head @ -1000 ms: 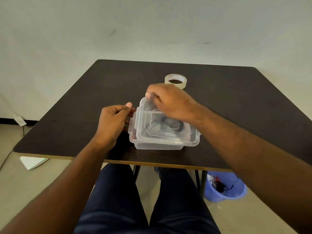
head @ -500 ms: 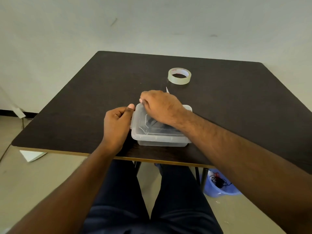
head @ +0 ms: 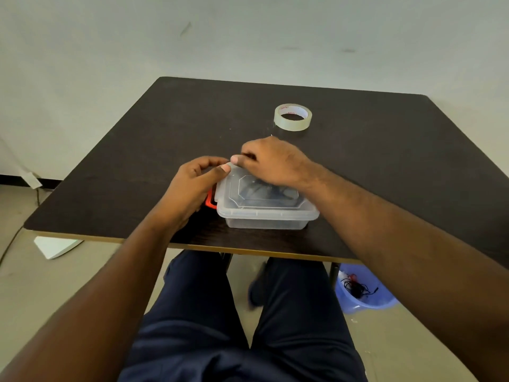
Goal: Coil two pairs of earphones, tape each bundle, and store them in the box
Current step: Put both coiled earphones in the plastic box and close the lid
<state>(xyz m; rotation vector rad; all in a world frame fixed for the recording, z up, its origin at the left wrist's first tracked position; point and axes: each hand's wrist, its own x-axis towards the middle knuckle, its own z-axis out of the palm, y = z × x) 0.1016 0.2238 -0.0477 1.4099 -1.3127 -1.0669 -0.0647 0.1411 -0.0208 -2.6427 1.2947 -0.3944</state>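
A clear plastic box (head: 265,213) with its lid (head: 248,188) on sits near the table's (head: 385,161) front edge, dark earphone cords dimly visible inside. The left hand (head: 190,188) pinches the lid's far-left corner at about 10 o'clock, while the right hand (head: 272,161) lies curled over the lid's far edge, thumb pressing that same corner. A tape roll (head: 293,117) lies at 1 o'clock, well apart.
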